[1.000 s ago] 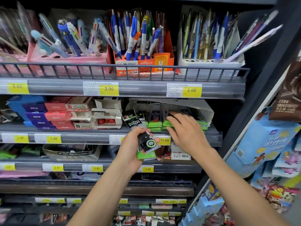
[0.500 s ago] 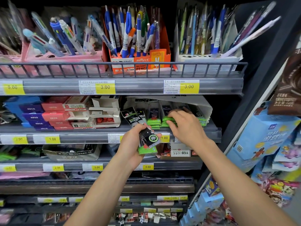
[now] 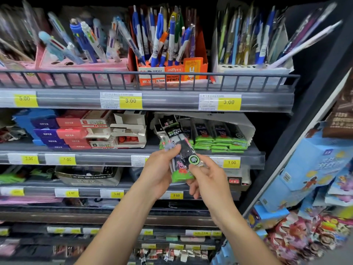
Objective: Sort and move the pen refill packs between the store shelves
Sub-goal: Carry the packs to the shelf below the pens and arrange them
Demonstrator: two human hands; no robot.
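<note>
A black and green pen refill pack (image 3: 180, 150) stands tilted in front of the second shelf, held between both hands. My left hand (image 3: 159, 174) grips its left side, with the thumb on the front. My right hand (image 3: 209, 180) pinches its lower right corner near a round green sticker. Behind it, several more refill packs (image 3: 219, 139) lie stacked with green ends outward in a torn white display box (image 3: 246, 125) on the second shelf (image 3: 252, 155).
Pens fill pink, orange and white display boxes (image 3: 172, 71) on the top shelf behind a wire rail. Red and blue boxes (image 3: 63, 131) sit at the left of the second shelf. Lower shelves hold more stationery. A slanted rack of blue cartons (image 3: 313, 169) stands at the right.
My right hand has come back from the packs in the white box and now pinches the pack that my left hand holds. The view has shifted slightly.
</note>
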